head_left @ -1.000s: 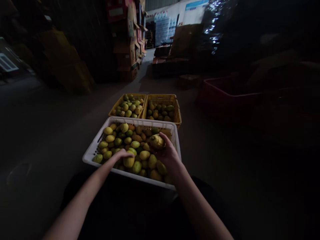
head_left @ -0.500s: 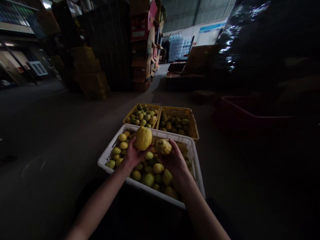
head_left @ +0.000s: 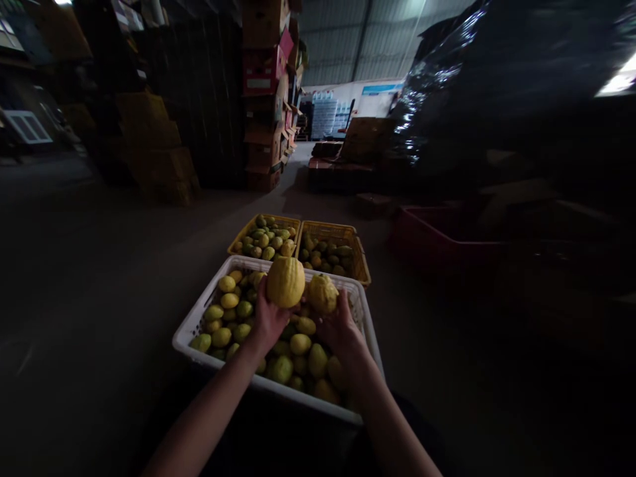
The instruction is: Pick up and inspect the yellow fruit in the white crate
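Observation:
My left hand [head_left: 269, 323] is wrapped round a large, ribbed yellow fruit [head_left: 285, 282], held up above the white crate [head_left: 199, 310]. Beside it, my right hand [head_left: 342, 326] grips a smaller, knobbly yellow fruit [head_left: 322, 294] from below and the right. The two fruits are close to each other, with a narrow gap between them. Under both hands the white crate holds many yellow and green fruits [head_left: 301, 344]. My forearms hide part of its near rim and some of the fruit.
Behind the white crate stand two yellow crates, left [head_left: 237, 240] and right [head_left: 365, 265], with more fruit. A red bin [head_left: 422, 228] is at the right. Stacked cartons [head_left: 262, 119] rise behind, and a wrapped pile [head_left: 447, 99] stands at the back right.
The crates and background have shifted left and slightly down in view. Both fruits are still held, and the right one is turned to show more of its knobbly side.

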`<state>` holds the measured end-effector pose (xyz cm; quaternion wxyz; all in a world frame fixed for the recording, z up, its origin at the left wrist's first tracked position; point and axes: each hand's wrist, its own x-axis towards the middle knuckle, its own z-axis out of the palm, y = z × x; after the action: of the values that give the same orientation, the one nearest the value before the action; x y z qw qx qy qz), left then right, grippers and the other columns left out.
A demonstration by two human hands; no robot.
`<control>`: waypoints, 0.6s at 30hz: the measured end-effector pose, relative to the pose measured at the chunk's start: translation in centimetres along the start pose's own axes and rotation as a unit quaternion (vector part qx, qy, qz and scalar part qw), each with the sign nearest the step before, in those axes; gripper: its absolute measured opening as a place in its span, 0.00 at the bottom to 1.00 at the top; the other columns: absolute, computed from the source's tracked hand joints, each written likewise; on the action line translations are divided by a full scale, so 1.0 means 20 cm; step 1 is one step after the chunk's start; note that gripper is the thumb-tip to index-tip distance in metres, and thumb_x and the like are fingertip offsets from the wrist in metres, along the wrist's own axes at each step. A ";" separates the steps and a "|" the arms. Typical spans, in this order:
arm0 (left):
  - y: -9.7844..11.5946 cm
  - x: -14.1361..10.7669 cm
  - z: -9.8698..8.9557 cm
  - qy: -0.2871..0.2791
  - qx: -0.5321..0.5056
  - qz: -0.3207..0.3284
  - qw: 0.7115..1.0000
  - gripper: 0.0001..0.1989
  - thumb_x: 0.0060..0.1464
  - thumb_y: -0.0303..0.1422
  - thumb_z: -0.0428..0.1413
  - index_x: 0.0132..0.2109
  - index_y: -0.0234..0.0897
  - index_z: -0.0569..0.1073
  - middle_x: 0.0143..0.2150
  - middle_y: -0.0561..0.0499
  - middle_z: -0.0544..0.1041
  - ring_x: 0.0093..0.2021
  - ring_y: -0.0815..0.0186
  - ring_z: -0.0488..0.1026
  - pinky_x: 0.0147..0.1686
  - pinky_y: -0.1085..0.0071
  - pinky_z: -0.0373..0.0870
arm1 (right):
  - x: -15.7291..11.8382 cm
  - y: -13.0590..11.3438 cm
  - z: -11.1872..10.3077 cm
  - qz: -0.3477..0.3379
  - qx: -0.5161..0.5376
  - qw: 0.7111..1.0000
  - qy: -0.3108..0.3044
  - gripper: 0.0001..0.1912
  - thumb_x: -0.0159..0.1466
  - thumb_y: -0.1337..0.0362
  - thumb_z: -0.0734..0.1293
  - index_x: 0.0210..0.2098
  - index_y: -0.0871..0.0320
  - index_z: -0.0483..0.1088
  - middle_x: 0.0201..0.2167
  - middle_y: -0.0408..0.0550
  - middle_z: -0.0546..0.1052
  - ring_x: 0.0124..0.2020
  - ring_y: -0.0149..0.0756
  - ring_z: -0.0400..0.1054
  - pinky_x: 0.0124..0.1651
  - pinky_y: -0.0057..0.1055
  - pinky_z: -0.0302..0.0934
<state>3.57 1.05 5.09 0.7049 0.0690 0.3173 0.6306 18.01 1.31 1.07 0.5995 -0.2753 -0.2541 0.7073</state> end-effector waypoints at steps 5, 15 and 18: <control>0.03 -0.03 0.05 -0.038 -0.033 -0.010 0.999 0.24 0.66 0.45 0.48 0.63 0.40 0.70 0.48 0.43 0.82 0.46 0.54 0.81 0.42 0.60 0.80 | -0.09 -0.09 0.09 -0.006 0.018 0.996 0.083 0.15 0.57 0.55 0.74 0.42 0.54 0.78 0.38 0.49 0.85 0.41 0.42 0.80 0.37 0.33 0.77; 0.00 -0.02 0.06 -0.045 -0.002 -0.039 0.998 0.25 0.65 0.45 0.49 0.58 0.33 0.75 0.37 0.43 0.83 0.44 0.52 0.82 0.35 0.66 0.81 | -0.16 -0.20 0.14 0.003 0.046 0.983 0.175 0.09 0.64 0.56 0.69 0.39 0.54 0.75 0.31 0.44 0.82 0.28 0.34 0.76 0.27 0.28 0.73; -0.02 0.00 0.06 -0.061 0.017 -0.034 0.997 0.26 0.63 0.47 0.48 0.53 0.31 0.78 0.36 0.42 0.83 0.45 0.52 0.82 0.36 0.66 0.79 | -0.16 -0.20 0.13 -0.014 0.058 0.984 0.169 0.09 0.62 0.56 0.71 0.40 0.53 0.75 0.31 0.43 0.82 0.27 0.34 0.76 0.26 0.29 0.73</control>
<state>4.61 1.34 5.83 0.7430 0.1082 0.2865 0.5951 19.40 -1.28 5.90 0.6582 -0.3526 -0.1116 0.6557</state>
